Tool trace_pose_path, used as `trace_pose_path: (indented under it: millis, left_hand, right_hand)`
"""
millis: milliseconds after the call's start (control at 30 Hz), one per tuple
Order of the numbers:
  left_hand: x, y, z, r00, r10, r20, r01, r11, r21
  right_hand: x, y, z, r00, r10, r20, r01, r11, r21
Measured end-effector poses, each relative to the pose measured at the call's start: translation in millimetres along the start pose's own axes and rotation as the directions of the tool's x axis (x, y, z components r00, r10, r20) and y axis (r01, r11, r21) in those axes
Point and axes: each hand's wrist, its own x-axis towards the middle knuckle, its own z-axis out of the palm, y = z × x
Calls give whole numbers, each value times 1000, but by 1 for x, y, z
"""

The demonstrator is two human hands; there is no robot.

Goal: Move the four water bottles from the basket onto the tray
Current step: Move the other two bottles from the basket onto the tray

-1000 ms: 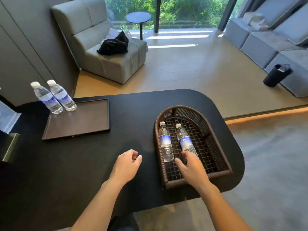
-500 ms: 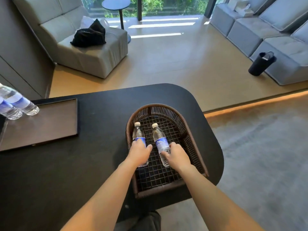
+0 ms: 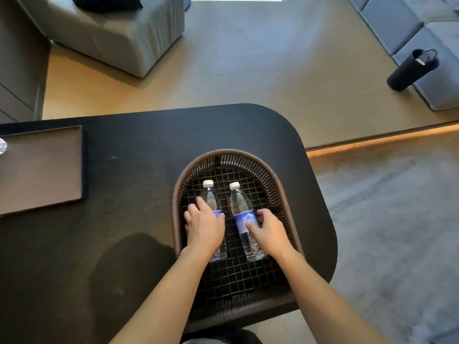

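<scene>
Two clear water bottles with white caps and blue labels lie side by side in the brown woven basket (image 3: pixel 269 170) on the black table. My left hand (image 3: pixel 204 225) is wrapped over the middle of the left bottle (image 3: pixel 210 198). My right hand (image 3: pixel 267 230) grips the right bottle (image 3: pixel 241 208) at its label, thumb on top. Both bottles still rest on the basket's mesh floor. The brown tray (image 3: pixel 42 170) lies at the left edge; a sliver of a bottle (image 3: pixel 3 146) on it shows at the frame border.
The black table (image 3: pixel 139 184) has a rounded right end just past the basket. Beyond it are a grey armchair (image 3: pixel 129 28), a wood floor, a grey sofa (image 3: pixel 407 23) and a black flask (image 3: pixel 412 69). Grey carpet lies to the right.
My left hand came from the table into the basket onto the left bottle, and my right hand slid up the right bottle. The view tilted down, so the tray's bottles left the frame.
</scene>
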Motion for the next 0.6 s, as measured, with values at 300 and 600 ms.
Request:
trace_pose_path:
  millis: [300,600]
  left_hand:
    - [50,5,-1,984,-70,161,95,984,-153]
    - [37,-2,-6,991,9,131,43,922,-386]
  right_hand:
    - [48,-32,-1,999,36,24,-34,997,-63]
    - [38,-27,-13,997,35,68,-35,999,6]
